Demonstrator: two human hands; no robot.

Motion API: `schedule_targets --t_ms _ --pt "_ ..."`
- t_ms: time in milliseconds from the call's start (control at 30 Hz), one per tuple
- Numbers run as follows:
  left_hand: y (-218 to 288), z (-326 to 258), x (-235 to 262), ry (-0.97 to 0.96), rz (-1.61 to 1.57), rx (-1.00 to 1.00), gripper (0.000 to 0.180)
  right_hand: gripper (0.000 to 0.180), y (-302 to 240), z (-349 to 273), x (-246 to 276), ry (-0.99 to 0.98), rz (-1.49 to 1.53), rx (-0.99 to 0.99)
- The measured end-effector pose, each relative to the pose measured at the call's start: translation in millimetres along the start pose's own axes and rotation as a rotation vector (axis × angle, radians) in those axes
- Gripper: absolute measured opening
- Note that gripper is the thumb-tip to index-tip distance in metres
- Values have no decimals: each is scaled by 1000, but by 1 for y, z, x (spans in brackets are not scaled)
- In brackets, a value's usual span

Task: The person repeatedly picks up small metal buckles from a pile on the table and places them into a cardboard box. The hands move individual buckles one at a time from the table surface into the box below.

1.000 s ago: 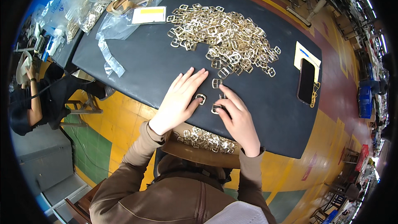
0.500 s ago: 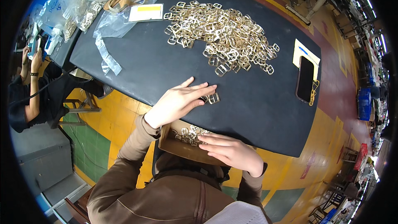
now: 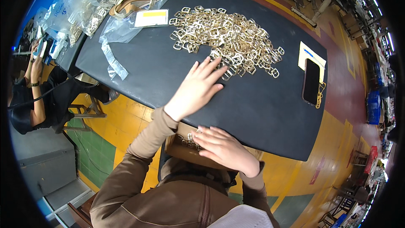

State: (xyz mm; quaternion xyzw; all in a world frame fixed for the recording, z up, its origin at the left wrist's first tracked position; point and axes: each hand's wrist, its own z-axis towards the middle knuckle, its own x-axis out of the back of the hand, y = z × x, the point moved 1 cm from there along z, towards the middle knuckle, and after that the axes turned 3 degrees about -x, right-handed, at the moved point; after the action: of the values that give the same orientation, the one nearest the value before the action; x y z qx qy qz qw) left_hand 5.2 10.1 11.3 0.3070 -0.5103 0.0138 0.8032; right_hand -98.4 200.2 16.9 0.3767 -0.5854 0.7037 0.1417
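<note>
A large heap of gold-coloured metal buckles lies on the dark padded table. My left hand reaches over the table, palm down with fingers spread, its fingertips at the near edge of the heap. Whether a buckle lies under those fingers I cannot tell. Below the table's near edge, a wooden drawer stands pulled out and contains several more buckles. Above it hovers my right hand, fingers stretched out and pointing left. It covers part of the drawer's contents.
A tan sandal, a white card with a yellow band and clear plastic bags of metal parts occupy the far left. On the right lie a phone and a notepad with a blue pen. A person sits at left.
My left hand has moved away from me, from near the table's front edge to the heap. The couple of buckles beside it no longer show there. My right hand has shifted slightly left.
</note>
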Motion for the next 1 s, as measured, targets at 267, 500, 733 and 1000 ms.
schedule_targets --t_ms 267,500,733,1000 --pt "36 -37 -7 -71 -68 73 57 33 15 -23 54 459 135 -213" --pt "5 -22 22 131 -298 90 41 48 42 54 30 419 -231 -172" --pt "-7 24 -14 6 171 -14 51 46 7 -6 6 131 -30 -17" --pt "28 -27 -9 -61 69 -53 52 40 -2 -50 54 249 116 -182"
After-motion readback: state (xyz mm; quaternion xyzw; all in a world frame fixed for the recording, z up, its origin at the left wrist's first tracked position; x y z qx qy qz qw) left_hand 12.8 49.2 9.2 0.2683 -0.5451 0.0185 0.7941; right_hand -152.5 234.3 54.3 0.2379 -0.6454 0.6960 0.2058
